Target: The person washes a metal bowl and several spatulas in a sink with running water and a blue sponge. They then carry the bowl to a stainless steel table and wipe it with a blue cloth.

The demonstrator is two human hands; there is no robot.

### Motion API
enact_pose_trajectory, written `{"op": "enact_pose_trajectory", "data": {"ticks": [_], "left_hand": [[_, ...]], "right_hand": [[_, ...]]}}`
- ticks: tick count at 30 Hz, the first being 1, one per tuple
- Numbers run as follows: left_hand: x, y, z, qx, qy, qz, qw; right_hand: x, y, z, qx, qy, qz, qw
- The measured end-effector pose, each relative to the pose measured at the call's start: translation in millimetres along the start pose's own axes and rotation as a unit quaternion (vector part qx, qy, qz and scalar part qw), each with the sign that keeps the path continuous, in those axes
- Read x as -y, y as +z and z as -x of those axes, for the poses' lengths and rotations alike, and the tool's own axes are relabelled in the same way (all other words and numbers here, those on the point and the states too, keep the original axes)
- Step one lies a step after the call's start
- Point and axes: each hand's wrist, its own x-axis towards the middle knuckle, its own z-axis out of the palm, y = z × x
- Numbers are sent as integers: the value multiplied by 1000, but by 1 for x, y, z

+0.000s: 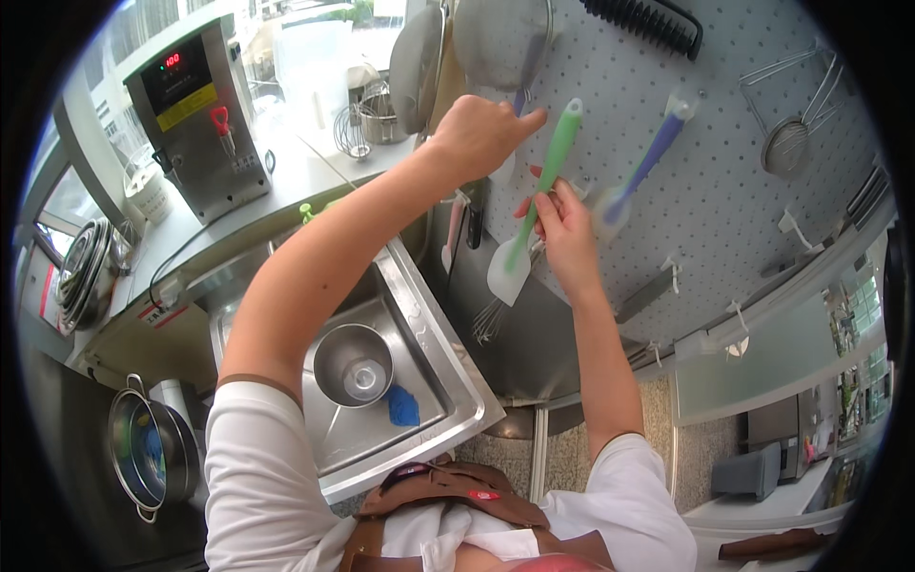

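A silicone spatula with a green handle (562, 146) and a whitish blade is in my right hand (565, 225), its blade pointing down. My left hand (482, 136) is raised by the pegboard, higher and to the left of my right hand. A purple handle (520, 102) shows just behind its fingers, with a pale blade under them; whether the fingers grip it is hidden. To the right of the green spatula, another spatula with a purple handle (656, 154) hangs on the perforated board (722, 214). A wire whisk (492, 319) hangs behind the green spatula's blade.
Below my left arm, a steel sink (422, 336) holds a metal bowl (354, 365) and a blue cloth (404, 405). A metal dispenser (200, 121) with a lit display stands on the windowsill counter. Strainers (500, 43) and knives (647, 293) hang around the board.
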Motion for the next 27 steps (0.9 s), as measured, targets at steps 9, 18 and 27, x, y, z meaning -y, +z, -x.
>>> {"op": "enact_pose_trajectory", "data": {"ticks": [9,18,27], "left_hand": [[15,2,0,-32,-19,31,999],[25,6,13,-85,-57,66,993],[27,3,15,-81,-63,65,993]], "right_hand": [[6,20,-15,-44,-30,28,998],[28,35,-57,-69,-66,43,995],[37,37,-85,-71,-97,40,992]]}}
